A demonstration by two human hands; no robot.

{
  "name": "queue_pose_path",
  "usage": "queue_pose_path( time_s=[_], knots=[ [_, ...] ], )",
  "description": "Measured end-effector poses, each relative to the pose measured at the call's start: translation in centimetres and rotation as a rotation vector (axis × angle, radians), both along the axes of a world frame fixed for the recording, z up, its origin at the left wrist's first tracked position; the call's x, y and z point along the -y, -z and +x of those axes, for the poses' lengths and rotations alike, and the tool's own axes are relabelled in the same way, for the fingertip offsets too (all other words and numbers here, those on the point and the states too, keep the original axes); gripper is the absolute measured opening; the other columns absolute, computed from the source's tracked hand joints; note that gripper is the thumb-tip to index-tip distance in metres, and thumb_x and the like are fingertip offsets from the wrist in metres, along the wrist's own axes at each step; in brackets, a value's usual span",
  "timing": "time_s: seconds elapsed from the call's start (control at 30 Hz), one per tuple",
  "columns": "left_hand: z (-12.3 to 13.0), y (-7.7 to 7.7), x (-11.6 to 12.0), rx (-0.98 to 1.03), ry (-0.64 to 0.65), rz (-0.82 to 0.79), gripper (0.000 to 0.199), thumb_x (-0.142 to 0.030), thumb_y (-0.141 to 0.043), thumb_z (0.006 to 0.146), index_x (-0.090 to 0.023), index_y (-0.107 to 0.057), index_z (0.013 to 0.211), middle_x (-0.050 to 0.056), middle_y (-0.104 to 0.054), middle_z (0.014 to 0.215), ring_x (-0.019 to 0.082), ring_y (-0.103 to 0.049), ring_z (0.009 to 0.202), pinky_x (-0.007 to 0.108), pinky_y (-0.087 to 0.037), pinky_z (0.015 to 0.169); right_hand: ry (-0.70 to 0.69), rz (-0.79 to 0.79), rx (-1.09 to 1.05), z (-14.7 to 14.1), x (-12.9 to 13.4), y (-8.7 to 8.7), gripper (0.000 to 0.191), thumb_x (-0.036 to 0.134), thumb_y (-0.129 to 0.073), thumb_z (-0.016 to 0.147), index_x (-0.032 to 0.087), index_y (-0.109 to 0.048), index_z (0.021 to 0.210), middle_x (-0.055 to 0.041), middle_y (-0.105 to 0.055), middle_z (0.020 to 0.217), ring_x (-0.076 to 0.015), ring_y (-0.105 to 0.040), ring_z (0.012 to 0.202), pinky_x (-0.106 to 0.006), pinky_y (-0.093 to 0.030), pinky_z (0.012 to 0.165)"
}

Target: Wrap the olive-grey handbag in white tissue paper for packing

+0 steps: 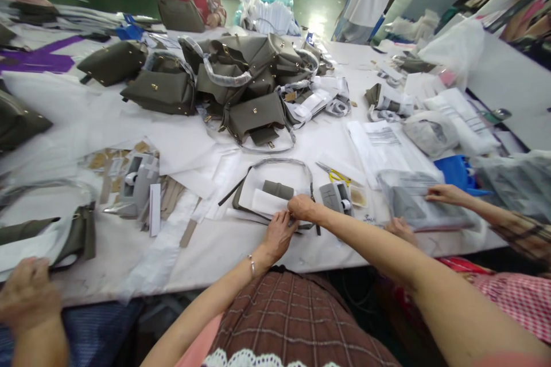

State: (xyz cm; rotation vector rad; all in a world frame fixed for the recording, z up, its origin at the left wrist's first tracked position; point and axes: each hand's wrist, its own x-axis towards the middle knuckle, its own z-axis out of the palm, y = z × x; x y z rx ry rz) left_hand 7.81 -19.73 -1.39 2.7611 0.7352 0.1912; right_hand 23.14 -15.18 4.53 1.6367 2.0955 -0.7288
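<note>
An olive-grey handbag (279,188) lies on the table in front of me, with a white sheet (267,202) across it and its plastic-wrapped handle (282,160) arching away from me. At the bag's near right edge my two hands almost meet. My left hand (278,236) has its fingers bent over the near edge, by the end of the white sheet. My right hand (302,207) is curled in a pinch just beside it. Whatever small part sits between the fingertips is hidden. A dark strap end (231,192) sticks out at the bag's left.
Right of the bag are a grey tape dispenser (333,198) and yellow-handled scissors (336,174). Another dispenser (140,183) stands left. Many olive handbags (253,114) are heaped beyond. Co-workers' hands (447,195) work on a plastic-wrapped bag (413,200) at right; another person's hand (32,292) is at left.
</note>
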Motion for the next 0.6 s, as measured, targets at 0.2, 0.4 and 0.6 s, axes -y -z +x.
queue_pose_path(
  time_s=[0.2, 0.4, 0.6],
  knots=[
    [-0.1, 0.4, 0.0, -0.015, 0.011, 0.008, 0.052, -0.014, -0.054, 0.085, -0.024, -0.051, 0.136, 0.016, -0.054, 0.126, 0.033, -0.046, 0.120, 0.048, -0.038, 0.101, -0.233, 0.023, -0.051, -0.6, -1.0, 1.0, 0.016, 0.007, -0.059, 0.080, 0.014, -0.069, 0.069, -0.0128, -0.071, 0.075, -0.0245, -0.068, 0.080, -0.036, -0.044, 0.081],
    [-0.1, -0.1, -0.3, 0.004, 0.013, -0.016, 0.052, -0.012, -0.049, 0.087, -0.024, -0.048, 0.138, 0.016, -0.050, 0.133, 0.030, -0.046, 0.121, 0.045, -0.039, 0.099, -0.577, 0.074, -0.213, 2.7, -3.5, 2.0, 0.014, 0.027, -0.070, 0.082, 0.016, -0.067, 0.089, -0.0077, -0.068, 0.086, -0.0174, -0.058, 0.082, -0.032, -0.036, 0.083],
    [-0.6, 0.0, -0.2, -0.014, 0.019, 0.024, 0.052, -0.013, -0.050, 0.088, -0.024, -0.048, 0.139, 0.018, -0.050, 0.135, 0.031, -0.047, 0.123, 0.045, -0.039, 0.100, -0.314, 0.567, -0.143, 5.7, -3.5, 0.5, 0.016, 0.019, -0.051, 0.093, 0.016, -0.064, 0.102, -0.0100, -0.065, 0.100, -0.0221, -0.052, 0.095, -0.037, -0.032, 0.090]
  ],
)
